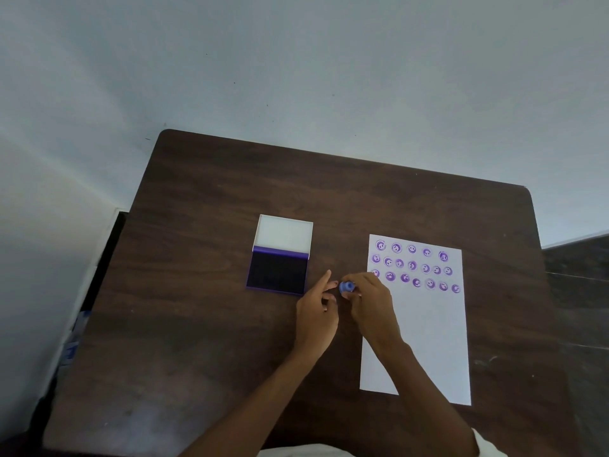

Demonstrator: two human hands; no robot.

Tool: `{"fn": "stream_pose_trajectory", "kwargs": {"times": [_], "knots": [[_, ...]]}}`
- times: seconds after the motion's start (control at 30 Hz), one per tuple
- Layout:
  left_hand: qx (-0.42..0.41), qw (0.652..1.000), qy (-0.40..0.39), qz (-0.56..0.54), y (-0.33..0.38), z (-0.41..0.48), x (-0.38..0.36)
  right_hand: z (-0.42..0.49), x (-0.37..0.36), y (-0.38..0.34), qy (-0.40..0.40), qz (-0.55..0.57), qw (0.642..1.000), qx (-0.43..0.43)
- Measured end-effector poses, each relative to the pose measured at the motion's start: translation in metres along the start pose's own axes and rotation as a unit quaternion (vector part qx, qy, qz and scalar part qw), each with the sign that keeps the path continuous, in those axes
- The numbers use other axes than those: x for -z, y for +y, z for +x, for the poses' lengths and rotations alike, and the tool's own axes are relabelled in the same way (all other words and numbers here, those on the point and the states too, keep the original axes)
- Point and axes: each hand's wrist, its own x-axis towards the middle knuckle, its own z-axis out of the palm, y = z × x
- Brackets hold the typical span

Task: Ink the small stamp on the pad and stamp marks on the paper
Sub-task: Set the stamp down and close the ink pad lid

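A small blue round stamp point(347, 287) is pinched in the fingers of my right hand point(370, 301), held between the ink pad and the paper, just off the paper's left edge. My left hand point(318, 310) hovers right beside it with fingers spread, index finger pointing toward the pad, and holds nothing. The open ink pad point(278, 274) lies left of both hands, its dark purple surface exposed and its white lid point(284, 233) folded back. The white paper point(425, 334) on the right carries three rows of purple round marks point(413, 267) across its top.
Everything rests on a dark brown wooden table point(204, 291) pushed against a pale wall. The paper's lower half is blank. A dark ledge point(580, 291) sits beyond the table's right edge, and some blue-and-white items point(74, 341) lie off its left edge.
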Motion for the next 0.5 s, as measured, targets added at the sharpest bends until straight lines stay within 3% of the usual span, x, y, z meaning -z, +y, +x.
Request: {"fn": "stream_pose_trajectory", "kwargs": {"times": [0.33, 0.5], "knots": [[-0.009, 1.000, -0.011, 0.017, 0.000, -0.003, -0.003, -0.008, -0.015, 0.002, 0.063, -0.056, 0.995, 0.049], [-0.023, 0.999, -0.025, 0.033, 0.004, -0.002, 0.003, -0.008, -0.018, 0.002, 0.060, -0.049, 0.997, 0.028]]}}
